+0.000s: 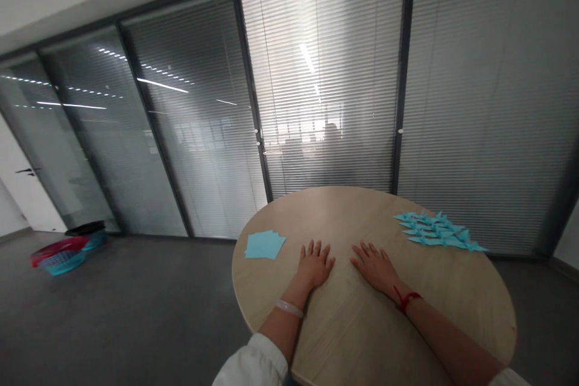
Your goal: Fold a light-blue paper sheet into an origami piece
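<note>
Both of my hands lie flat, palms down, on a round light-wood table (344,211). My left hand (314,264) has its fingers stretched out and holds nothing; a pale bangle circles its wrist. My right hand (374,265) rests beside it, fingers spread and empty, with a red string at the wrist. A small stack of light blue paper sheets (265,244) lies to the left of my left hand. Several folded light blue paper cranes (436,232) are laid out at the table's far right.
Glass partitions with closed blinds and dark frames (325,90) stand right behind the table. Grey floor stretches to the left, where stacked red, teal and black plastic baskets (67,247) sit by the wall.
</note>
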A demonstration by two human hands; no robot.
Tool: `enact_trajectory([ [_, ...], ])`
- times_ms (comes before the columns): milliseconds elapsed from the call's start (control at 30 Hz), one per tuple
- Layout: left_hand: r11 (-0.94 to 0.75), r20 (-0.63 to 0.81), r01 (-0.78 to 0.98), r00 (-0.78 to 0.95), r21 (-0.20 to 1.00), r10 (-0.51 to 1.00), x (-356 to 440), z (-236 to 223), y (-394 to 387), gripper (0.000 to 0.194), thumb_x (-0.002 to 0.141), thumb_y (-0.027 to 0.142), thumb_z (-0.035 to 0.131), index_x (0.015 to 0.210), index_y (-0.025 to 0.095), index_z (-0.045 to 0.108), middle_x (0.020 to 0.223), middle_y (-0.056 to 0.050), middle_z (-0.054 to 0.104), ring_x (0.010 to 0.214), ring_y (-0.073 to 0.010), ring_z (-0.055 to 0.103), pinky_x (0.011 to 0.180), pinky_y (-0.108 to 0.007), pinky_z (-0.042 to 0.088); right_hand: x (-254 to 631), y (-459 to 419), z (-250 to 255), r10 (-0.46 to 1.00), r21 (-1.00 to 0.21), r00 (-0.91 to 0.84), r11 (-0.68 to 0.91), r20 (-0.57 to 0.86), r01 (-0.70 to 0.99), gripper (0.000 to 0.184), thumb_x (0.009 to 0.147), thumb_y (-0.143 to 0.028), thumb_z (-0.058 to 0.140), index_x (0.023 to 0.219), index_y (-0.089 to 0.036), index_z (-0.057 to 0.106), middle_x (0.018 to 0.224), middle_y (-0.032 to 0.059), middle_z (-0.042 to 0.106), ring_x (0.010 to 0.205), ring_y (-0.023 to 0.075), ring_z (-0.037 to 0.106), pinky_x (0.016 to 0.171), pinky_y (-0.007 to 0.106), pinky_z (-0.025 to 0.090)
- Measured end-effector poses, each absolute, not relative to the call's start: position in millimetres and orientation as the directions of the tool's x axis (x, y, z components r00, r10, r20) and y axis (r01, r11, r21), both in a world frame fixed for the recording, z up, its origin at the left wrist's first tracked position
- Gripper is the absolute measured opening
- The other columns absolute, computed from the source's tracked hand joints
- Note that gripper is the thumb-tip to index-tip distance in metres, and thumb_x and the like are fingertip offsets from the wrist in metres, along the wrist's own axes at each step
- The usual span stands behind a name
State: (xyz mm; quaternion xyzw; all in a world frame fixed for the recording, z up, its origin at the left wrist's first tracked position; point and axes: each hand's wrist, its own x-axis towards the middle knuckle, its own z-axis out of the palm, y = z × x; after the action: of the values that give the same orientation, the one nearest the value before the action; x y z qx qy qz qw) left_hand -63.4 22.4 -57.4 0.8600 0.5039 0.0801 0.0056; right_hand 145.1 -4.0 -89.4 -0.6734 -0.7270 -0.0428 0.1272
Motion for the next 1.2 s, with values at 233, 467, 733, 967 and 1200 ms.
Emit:
enact_trajectory([
  [233,-0.477,0.142,0.874,0.463,0.09,0.875,-63.9,-58.3,20.6,0.061,0.091,0.055,0.014,0.141,0.026,0.031,0.15,-0.01,0.027,0.138,-0.0294,0.018,0.108,-0.054,0.013,144.3,-7.1,-86.1,0.975,-0.105,-0.061,0.085,0.215,0.991,0.054,0.093,-0.047,0.029,0.139,-0.021,0.038,0.147,0.0126,0.033,0.134,0.0326,0.029,0.106,0.054,0.021],
  [467,-0.479,0.127,0.873,0.467,0.088,0.875,-64.7,-56.5,19.3,0.059,0.091,0.055,0.014,0.141,0.028,0.031,0.15,-0.008,0.026,0.138,-0.0285,0.017,0.108,-0.054,0.013,144.7,-5.6,-87.9,0.976,-0.106,-0.059,0.082,0.208,0.991,0.054,0.093,-0.047,0.028,0.14,-0.021,0.036,0.147,0.0122,0.032,0.134,0.0325,0.028,0.106,0.055,0.021],
  [733,-0.49,0.133,0.868,0.478,0.085,0.868,-64.4,-59.0,22.6,0.06,0.091,0.055,0.014,0.141,0.027,0.031,0.15,-0.01,0.026,0.138,-0.0297,0.018,0.108,-0.055,0.013,145.0,-4.9,-87.7,0.976,-0.119,-0.057,0.084,0.209,0.989,0.054,0.093,-0.047,0.028,0.14,-0.022,0.036,0.147,0.0117,0.032,0.135,0.0316,0.027,0.106,0.055,0.021],
  [967,-0.49,0.127,0.868,0.478,0.084,0.869,-64.4,-59.8,23.7,0.061,0.091,0.056,0.014,0.141,0.027,0.031,0.15,-0.009,0.027,0.138,-0.0298,0.018,0.108,-0.055,0.013,144.0,-6.5,-85.7,0.974,-0.117,-0.061,0.088,0.219,0.989,0.055,0.093,-0.048,0.027,0.139,-0.02,0.037,0.147,0.0129,0.033,0.134,0.0324,0.028,0.105,0.055,0.021],
  [1200,-0.495,0.126,0.865,0.484,0.078,0.866,-64.1,-59.7,23.9,0.062,0.091,0.056,0.012,0.142,0.027,0.03,0.15,-0.01,0.026,0.138,-0.0301,0.018,0.108,-0.054,0.014,144.8,-6.3,-86.2,0.973,-0.111,-0.07,0.096,0.222,0.989,0.054,0.093,-0.046,0.027,0.14,-0.019,0.036,0.147,0.0133,0.032,0.135,0.0316,0.028,0.106,0.054,0.021],
])
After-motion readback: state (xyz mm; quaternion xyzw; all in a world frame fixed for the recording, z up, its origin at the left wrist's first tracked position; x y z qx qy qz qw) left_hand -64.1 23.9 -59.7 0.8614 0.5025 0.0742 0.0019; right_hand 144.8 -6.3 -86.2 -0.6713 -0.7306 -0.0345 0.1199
